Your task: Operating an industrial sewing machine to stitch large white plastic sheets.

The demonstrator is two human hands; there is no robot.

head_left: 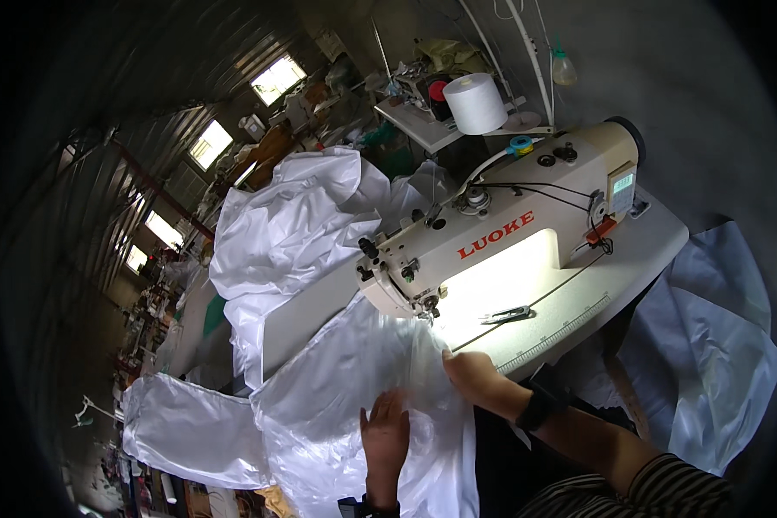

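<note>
Both hands flat on white fabric (337, 380) at sewing machine (492, 233).
Left hand (386, 436) spread, pressing fabric below needle; right hand (470, 373) flat on its edge, nearer machine.

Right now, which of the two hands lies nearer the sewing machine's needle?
The right hand, resting at the white fabric's edge just below the needle; the left hand lies flat lower down, farther from the sewing machine.

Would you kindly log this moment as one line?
left hand: flat on white fabric | right hand: on fabric edge | fabric under sewing machine needle
</note>
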